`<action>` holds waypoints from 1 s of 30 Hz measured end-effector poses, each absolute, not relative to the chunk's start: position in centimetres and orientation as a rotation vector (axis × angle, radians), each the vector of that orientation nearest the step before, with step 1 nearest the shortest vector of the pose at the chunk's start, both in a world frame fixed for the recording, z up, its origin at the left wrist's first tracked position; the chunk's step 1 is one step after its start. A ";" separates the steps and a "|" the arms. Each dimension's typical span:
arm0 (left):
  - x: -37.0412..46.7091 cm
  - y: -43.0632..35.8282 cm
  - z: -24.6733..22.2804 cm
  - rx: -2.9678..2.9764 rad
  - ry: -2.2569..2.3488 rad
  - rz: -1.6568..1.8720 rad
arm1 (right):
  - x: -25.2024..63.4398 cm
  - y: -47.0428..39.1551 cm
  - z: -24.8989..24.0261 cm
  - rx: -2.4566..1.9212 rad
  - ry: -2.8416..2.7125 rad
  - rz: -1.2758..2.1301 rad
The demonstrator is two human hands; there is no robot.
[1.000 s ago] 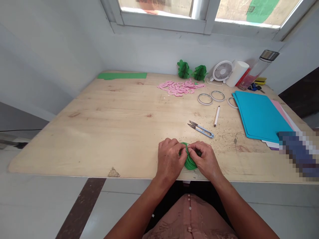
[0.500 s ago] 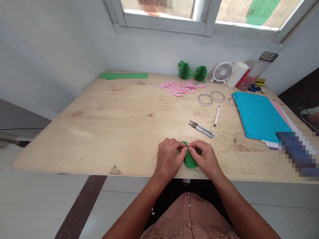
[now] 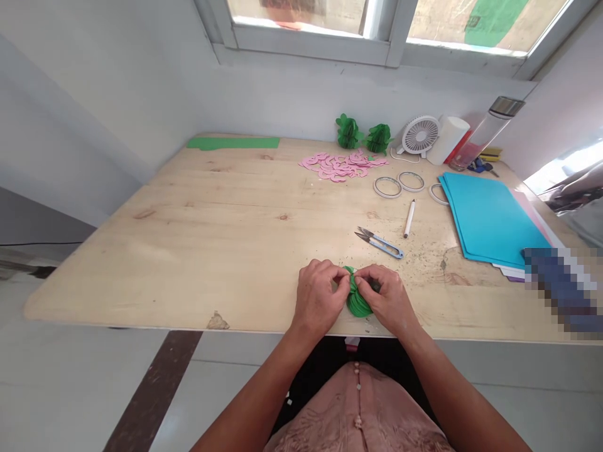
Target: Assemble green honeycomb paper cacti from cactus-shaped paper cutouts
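Observation:
A green layered paper piece rests at the table's front edge, its leaves fanned out and rounded. From its left, my left hand pinches the narrow upper part between thumb and forefinger. My right hand pinches the same part from the other side, and the fingertips of both hands nearly meet. The hands partly cover the paper's upper layers. Just beyond them lies a pair of thread snips with blue handles, its blades pointing left. Past the snips is a white pen.
Pink paper cutouts lie in a pile near the wall, below two green paper shapes. Tape rolls, a small fan and a bottle stand or lie at right back. Blue sheets are stacked on the right.
Both hands keep their pinch on the green paper, with only a slight shift of the fingers. At the far right edge, a bright opening now shows where it was dark.

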State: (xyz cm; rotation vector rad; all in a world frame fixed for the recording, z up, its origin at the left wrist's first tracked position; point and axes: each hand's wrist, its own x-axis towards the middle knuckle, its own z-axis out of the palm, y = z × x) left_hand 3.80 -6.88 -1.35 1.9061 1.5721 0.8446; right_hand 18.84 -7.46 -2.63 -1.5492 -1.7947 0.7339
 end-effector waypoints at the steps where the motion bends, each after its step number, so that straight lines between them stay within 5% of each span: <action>1: 3.8 -6.9 -1.3 1.899 1.564 0.845 | 18.8 -7.5 -2.7 -1.548 -1.797 0.732; 30: -0.5 -9.0 -1.6 1.766 1.597 0.962 | 18.6 -7.7 -2.8 -1.560 -1.758 0.714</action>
